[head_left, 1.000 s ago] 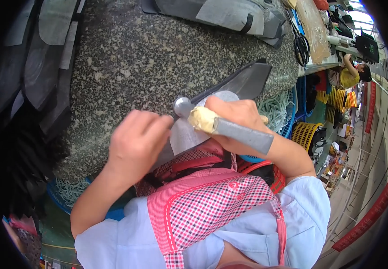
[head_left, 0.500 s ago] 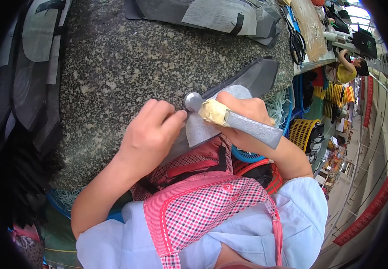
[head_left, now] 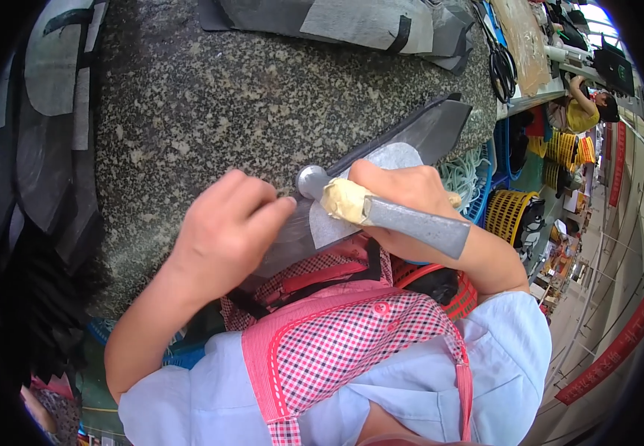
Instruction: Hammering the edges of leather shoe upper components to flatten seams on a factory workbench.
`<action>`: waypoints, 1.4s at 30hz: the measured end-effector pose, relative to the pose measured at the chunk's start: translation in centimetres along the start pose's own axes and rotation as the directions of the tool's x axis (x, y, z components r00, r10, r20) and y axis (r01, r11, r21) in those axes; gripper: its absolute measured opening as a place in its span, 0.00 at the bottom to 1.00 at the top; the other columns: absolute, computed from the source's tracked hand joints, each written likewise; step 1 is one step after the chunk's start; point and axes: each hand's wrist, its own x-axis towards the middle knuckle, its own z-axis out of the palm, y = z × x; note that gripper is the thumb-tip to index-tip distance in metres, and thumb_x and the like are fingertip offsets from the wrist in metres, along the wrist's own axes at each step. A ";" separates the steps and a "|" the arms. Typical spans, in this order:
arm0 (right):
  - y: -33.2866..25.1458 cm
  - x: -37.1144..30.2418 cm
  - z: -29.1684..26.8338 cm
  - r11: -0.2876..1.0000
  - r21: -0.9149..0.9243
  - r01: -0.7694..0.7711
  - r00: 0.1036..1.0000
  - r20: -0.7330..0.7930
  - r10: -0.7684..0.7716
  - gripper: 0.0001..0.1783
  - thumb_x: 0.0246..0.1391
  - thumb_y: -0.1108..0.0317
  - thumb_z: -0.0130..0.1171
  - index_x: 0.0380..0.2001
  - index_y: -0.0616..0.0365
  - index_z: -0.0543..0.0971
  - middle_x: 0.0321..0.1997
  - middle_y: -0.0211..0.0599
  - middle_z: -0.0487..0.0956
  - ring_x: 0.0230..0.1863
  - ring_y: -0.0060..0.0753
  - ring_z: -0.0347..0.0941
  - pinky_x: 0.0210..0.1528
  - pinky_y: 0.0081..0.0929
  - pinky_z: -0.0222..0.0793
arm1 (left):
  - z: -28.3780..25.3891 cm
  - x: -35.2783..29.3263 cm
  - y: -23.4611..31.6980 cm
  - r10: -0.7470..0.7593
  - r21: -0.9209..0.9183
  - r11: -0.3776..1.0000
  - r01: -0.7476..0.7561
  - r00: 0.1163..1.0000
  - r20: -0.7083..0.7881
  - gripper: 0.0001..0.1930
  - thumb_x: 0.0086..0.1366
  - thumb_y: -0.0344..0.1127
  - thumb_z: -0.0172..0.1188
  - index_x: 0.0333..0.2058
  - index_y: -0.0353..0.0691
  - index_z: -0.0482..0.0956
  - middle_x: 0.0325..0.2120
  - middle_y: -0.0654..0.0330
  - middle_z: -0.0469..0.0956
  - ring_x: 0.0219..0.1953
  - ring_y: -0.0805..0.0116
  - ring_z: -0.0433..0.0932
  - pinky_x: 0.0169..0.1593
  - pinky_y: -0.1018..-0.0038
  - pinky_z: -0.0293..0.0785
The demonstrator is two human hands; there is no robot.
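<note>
My right hand (head_left: 411, 195) is wrapped around a hammer (head_left: 418, 227) with a round face, a flat grey tail and yellowish wrapping at its middle. Most of its handle is hidden in my fist. The round face rests on or just above a long dark grey sheet piece (head_left: 441, 130) with a light grey patch (head_left: 396, 157), lying slantwise near the stone's front edge. My left hand (head_left: 225, 234) is closed at the near left part of this piece, fingers curled at its folded edge, thumb beside the hammer face.
A speckled stone slab (head_left: 188, 111) forms the work surface. Stacks of similar dark pieces lie at the far side (head_left: 366, 26) and left (head_left: 47, 141). Black-handled scissors (head_left: 502, 70) lie at the far right. Baskets (head_left: 511, 215) stand below right; a person in yellow (head_left: 580, 115) sits beyond.
My left hand has shifted left and slightly nearer along the dark piece. The hammer's round face has moved slightly left, while my right hand still grips it.
</note>
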 end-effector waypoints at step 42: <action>-3.0 3.1 -2.1 0.995 -0.068 0.069 0.997 0.031 -0.067 0.13 0.42 0.63 0.60 0.27 0.55 0.68 0.17 0.38 0.73 0.19 0.44 0.74 0.18 0.37 0.67 | -2.7 -3.5 -0.2 -0.046 0.231 0.972 0.047 0.999 -0.009 0.15 0.39 0.33 0.62 0.31 0.44 0.79 0.32 0.66 0.75 0.35 0.63 0.72 0.35 0.68 0.65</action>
